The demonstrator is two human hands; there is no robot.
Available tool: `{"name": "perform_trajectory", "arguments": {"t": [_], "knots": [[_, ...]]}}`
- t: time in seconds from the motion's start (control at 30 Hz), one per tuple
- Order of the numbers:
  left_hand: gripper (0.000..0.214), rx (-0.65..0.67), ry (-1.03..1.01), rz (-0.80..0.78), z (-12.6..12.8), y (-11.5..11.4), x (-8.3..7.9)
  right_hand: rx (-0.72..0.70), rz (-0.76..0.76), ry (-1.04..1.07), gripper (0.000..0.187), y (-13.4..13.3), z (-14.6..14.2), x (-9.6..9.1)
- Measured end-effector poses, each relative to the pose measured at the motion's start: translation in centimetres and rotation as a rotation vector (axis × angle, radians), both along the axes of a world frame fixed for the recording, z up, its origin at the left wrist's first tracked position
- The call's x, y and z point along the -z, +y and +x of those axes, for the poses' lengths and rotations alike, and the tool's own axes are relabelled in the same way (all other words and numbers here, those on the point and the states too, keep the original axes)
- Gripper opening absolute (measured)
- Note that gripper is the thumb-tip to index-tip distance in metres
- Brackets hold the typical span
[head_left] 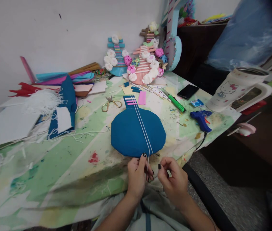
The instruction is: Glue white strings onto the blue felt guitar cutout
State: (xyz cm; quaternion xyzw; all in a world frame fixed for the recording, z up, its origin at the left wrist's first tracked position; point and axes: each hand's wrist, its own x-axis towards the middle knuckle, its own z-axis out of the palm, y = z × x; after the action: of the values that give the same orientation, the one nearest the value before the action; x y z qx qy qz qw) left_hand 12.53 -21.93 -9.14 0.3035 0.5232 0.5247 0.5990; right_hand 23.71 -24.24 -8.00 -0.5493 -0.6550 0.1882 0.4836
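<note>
Head view: blue guitar-shaped piece (128, 131) lies near table's (78, 166) front edge, neck toward back edge. Left hand (138, 173) grasps its lower rim, thumb on top; white string (148, 157) dangles alongside. Right hand (173, 178) just beside, fingers curled in; cannot tell if thread is pinched there. Glue gun (201, 120) near table's right edge.

Free tablecloth (66, 170) front-left of the blue cutout (131, 131), scissors (111, 100) beyond, glue gun (201, 120) and tumbler (232, 89) obstructing the right
</note>
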Motion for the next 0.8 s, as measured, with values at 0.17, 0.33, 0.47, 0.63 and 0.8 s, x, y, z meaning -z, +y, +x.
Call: {"name": "perform_trajectory", "arguments": {"t": [0.17, 0.33, 0.47, 0.63, 0.8], "knots": [[0.053, 0.005, 0.018, 0.011, -0.3, 0.3, 0.2, 0.035, 0.002, 0.014, 0.008, 0.0, 0.9, -0.2], [0.053, -0.002, 0.0, 0.01, -0.6, 0.3, 0.2, 0.035, -0.062, -0.092, 0.015, 1.5, 0.5, 0.3], [0.052, 0.0, 0.009, 0.009, -0.6, 0.2, 0.4, -0.021, -0.176, 0.034, 0.018, 2.3, -0.4, 0.6], [0.053, 0.006, 0.036, 0.016, -0.5, 0.3, 0.6, 0.02, -0.287, 0.23, 0.022, 2.7, -1.0, 1.0], [0.053, 0.005, 0.055, 0.005, -0.4, 0.2, 0.6, 0.076, -0.302, 0.248, 0.02, 2.8, -1.1, 1.0]]}}
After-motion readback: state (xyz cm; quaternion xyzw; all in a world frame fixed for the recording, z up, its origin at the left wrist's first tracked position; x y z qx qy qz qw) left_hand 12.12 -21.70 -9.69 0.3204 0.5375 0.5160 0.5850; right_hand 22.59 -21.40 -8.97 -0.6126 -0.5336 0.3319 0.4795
